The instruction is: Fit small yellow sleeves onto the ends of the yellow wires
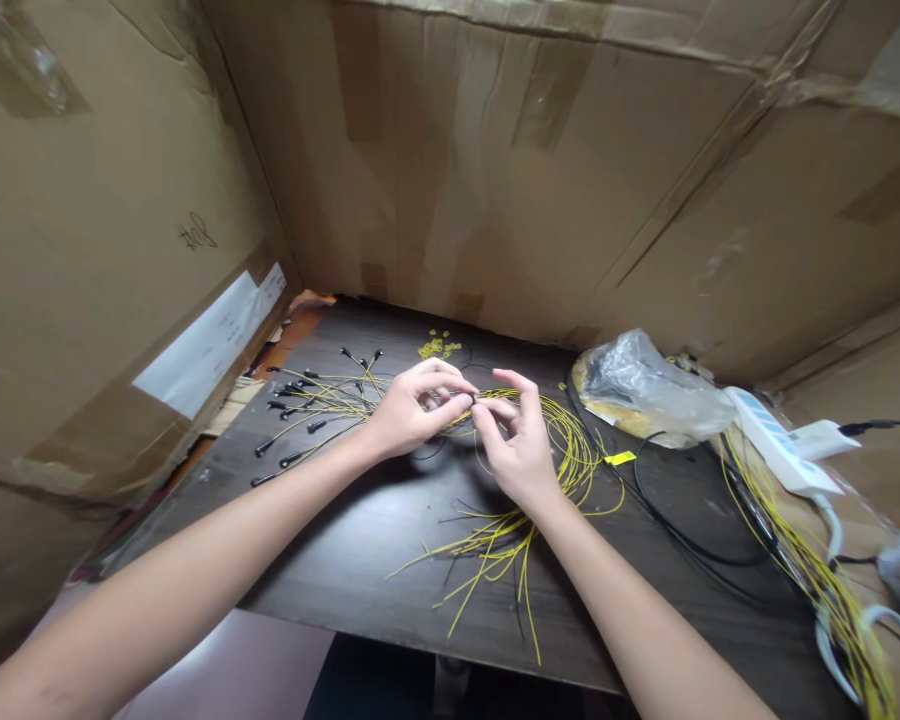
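Observation:
My left hand [424, 405] and my right hand [516, 430] meet over the middle of the dark table. Between thumb and fingers the left hand pinches a small dark piece [471, 398], too tiny to name. Touching the same spot, the right hand pinches with thumb and finger while its index finger is raised; what it grips is hidden. Beneath both hands lies a coiled bundle of yellow and black wires [581, 440]. Black connector ends [292, 388] fan out to the left, and loose wire ends [487, 560] spread toward the front edge.
Small yellow pieces [436, 346] lie in a pile behind the hands. A clear plastic bag [649, 385] sits at the right, near a white power strip [780, 440]. More yellow wires [847, 620] hang at the right edge. Cardboard walls [435, 160] surround the table [330, 560].

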Available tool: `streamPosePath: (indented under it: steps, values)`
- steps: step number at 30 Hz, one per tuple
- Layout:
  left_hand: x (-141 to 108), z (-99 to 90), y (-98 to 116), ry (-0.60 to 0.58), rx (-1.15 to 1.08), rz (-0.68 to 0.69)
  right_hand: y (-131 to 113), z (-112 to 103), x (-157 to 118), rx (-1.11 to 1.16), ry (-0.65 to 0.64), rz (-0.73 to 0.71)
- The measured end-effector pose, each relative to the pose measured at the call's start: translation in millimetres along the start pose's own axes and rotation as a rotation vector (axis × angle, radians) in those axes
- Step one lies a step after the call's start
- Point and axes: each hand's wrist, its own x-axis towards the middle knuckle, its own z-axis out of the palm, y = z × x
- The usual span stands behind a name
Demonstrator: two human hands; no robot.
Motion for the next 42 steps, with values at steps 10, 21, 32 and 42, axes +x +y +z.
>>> streamPosePath:
  steps: [10,21,32,42]
  values:
    - [27.2,-42.2,39.2,0.169,-0.964,-0.488,-17.5,28.1,58.4,-0.609,-0.226,-0.184]
    - [41.0,-81.2,-6.8,0.935,-1.210,-0.505,-9.2,-30.9,116.0,-0.963,0.072,-0.273]
    - [45.1,-83.0,-19.0,1.112,-0.996,-0.485,-8.6,-71.6,67.4,-0.808,0.030,-0.380]
    - [32.5,-37.0,-21.7,0.563,-0.397,-0.443,-0.5,-70.2,53.6,-0.760,-0.298,-0.315]
